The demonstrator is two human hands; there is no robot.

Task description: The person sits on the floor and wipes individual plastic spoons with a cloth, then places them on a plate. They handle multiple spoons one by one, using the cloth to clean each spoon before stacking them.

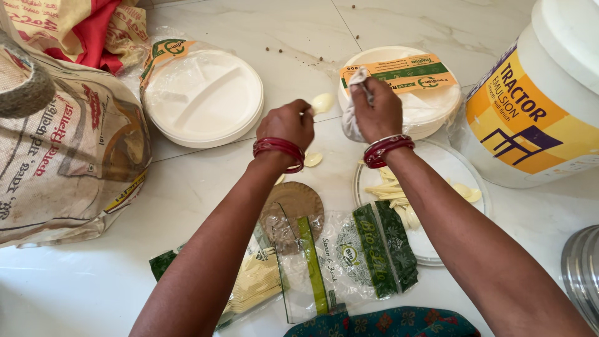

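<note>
A sack (68,150) sits far left, next to wrapped plates (203,97). The left hand (287,125) pinches a pale spoon (322,103). The right hand (374,112) grips a cloth (359,78). Some spoons lie on a plate (458,165); more wait in packs (262,281). A bucket (536,106) stands right.

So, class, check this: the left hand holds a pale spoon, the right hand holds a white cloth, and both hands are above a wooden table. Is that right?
Not quite. The head view shows the hands above a white marble-like tiled floor, not a wooden table. The rest stands: the left hand holds a pale spoon and the right hand holds a white cloth.
</note>
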